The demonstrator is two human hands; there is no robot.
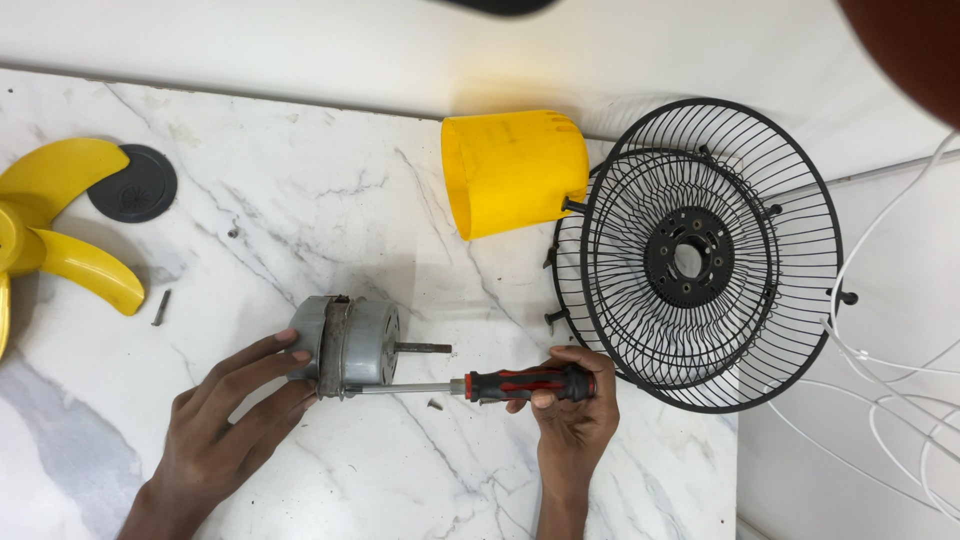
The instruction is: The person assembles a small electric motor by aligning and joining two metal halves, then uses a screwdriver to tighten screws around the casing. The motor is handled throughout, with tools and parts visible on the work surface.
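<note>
Centre-left on the marble desk point(330, 190): grey fan motor point(350, 345) steadied under left hand point(235, 415), fingers closed against its casing. Right hand point(570, 415) wrapped tight round screwdriver point(500, 384), tip at the motor's seam. Likely slip off the screw toward those left fingers if pushed off-axis.

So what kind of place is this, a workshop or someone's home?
Probably a home or small repair bench rather than a factory: a white marble-patterned tabletop holds a taken-apart fan, with its yellow blades, black wire guard and grey motor, which the hands work on with a screwdriver.
</note>
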